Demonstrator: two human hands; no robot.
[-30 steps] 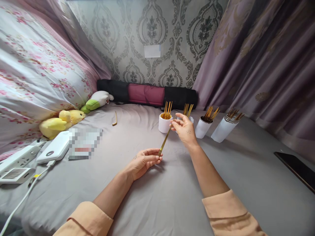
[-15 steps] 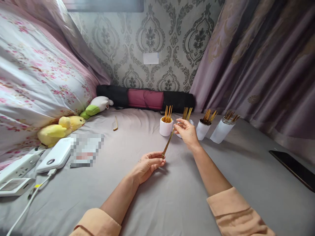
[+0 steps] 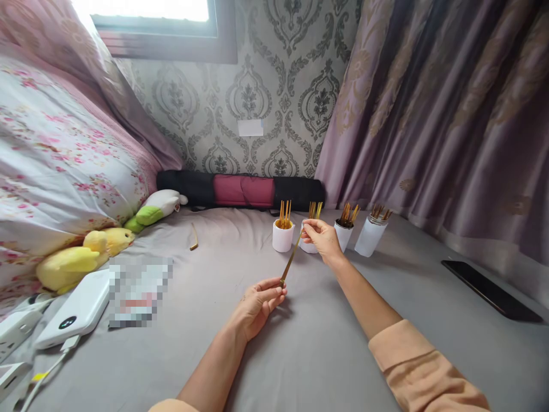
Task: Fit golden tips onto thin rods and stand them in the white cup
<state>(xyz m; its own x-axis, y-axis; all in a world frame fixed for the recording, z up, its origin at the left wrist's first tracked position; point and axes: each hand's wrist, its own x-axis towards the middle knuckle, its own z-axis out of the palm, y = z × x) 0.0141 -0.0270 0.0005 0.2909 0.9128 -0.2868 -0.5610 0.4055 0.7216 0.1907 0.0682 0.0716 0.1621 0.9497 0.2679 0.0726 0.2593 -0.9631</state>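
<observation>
A person's head is tilting upward over the grey bed (image 3: 300,355), bringing a bright window (image 3: 150,17) into sight above the patterned wall, while the purple curtain (image 3: 450,114) is hanging along the right side. A black-and-maroon bag (image 3: 242,190) is lying against the wall, and four white cups (image 3: 282,237) of upright golden sticks are standing in a row just in front of it, looking a little farther off than a second ago. The hands themselves are hardly moving. The right hand (image 3: 321,240) is still hovering in front of the second cup, thumb and fingertips closed on the upper end of a single golden stick (image 3: 291,258). The left hand (image 3: 257,300) is resting low on the sheet, loosely curled and pinching the lower end. The stick is slanting in the air between the two hands, above the bed and outside every cup. Only the viewpoint is changing, so the handling appears to be pausing with the stick gripped at both ends.
</observation>
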